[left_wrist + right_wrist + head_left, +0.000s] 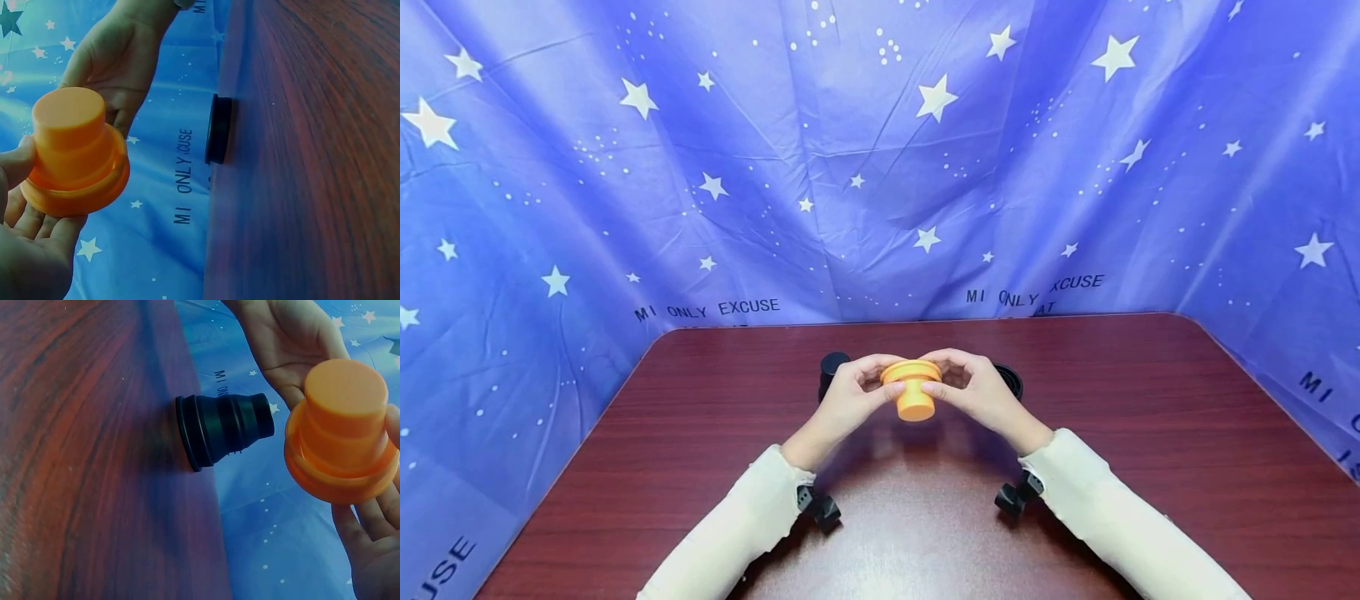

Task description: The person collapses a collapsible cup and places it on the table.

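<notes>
An orange collapsible cup is held up above the table between both hands, its narrow flat end toward me and its wide rim away. My left hand grips its left side, thumb on the stepped wall and fingers behind the rim. On the other side, my right hand holds it the same way. Both wrist views show the folded ring round the orange cup; its open side is hidden. In the right wrist view, fingers of the right hand support the rim from beneath.
Behind the left hand stands a black stepped, tapering piece, wide end on the table. A low black round piece lies behind the right hand. The brown table meets a blue star-printed cloth at its back edge.
</notes>
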Motion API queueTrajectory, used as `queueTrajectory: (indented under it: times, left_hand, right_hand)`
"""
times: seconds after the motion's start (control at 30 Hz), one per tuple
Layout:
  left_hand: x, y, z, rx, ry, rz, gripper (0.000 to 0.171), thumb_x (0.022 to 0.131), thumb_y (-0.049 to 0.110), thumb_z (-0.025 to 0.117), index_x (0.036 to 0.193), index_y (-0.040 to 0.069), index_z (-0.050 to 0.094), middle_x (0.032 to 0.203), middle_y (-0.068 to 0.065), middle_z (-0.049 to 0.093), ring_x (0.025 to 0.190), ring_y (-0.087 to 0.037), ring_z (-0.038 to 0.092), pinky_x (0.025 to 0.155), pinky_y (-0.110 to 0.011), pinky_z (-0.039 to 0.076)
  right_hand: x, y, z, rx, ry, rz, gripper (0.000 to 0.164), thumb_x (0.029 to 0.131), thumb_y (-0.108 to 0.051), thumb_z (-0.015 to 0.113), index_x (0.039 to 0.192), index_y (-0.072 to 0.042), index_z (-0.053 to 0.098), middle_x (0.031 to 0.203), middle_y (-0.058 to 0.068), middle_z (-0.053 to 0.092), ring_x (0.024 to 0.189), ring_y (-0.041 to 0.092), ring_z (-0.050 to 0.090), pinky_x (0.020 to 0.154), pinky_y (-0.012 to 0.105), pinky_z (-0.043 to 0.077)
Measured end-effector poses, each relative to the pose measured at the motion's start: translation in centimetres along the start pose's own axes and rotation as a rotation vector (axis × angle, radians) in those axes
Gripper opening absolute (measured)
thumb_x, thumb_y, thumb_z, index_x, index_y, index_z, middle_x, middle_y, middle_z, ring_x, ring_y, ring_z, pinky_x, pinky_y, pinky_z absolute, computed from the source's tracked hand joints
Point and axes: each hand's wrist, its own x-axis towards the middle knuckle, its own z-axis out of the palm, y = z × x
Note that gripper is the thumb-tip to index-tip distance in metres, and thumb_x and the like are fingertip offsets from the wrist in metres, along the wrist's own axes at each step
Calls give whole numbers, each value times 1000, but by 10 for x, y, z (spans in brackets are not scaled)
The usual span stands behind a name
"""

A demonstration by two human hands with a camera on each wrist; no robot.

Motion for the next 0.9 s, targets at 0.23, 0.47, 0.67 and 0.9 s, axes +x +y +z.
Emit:
queueTrajectory:
  times: [0.23,0.47,0.67,0.9]
  left_hand:
    - [-1,2,0,-12,-18,-45,36,85,-1,67,120,-5,59,107,-18,65,87,-15,63,77,-24,53]
    - [-1,-1,-1,11,-32,-15,33,82,-3,70,113,-7,61,100,-18,65,79,-15,63,70,-24,54]
    - [-4,9,1,67,-12,0,27,83,-3,68,109,-8,61,96,-18,64,75,-13,62,67,-25,54]
    - [-6,21,5,108,43,36,26,85,-3,66,109,-10,61,98,-23,64,78,-7,62,71,-26,55]
  right_hand:
    - [3,3,0,26,-29,-3,31,84,-7,70,113,0,61,103,14,65,90,15,64,79,27,53]
    - [3,-5,4,-8,-27,-5,30,83,-3,70,111,3,60,101,16,65,88,12,64,77,26,54]
    - [0,-34,11,-68,0,-26,27,81,7,68,106,10,59,98,20,64,83,9,62,72,24,54]
    - [-1,-36,16,-158,79,-85,23,81,5,70,102,8,62,93,17,66,80,9,61,69,26,55]
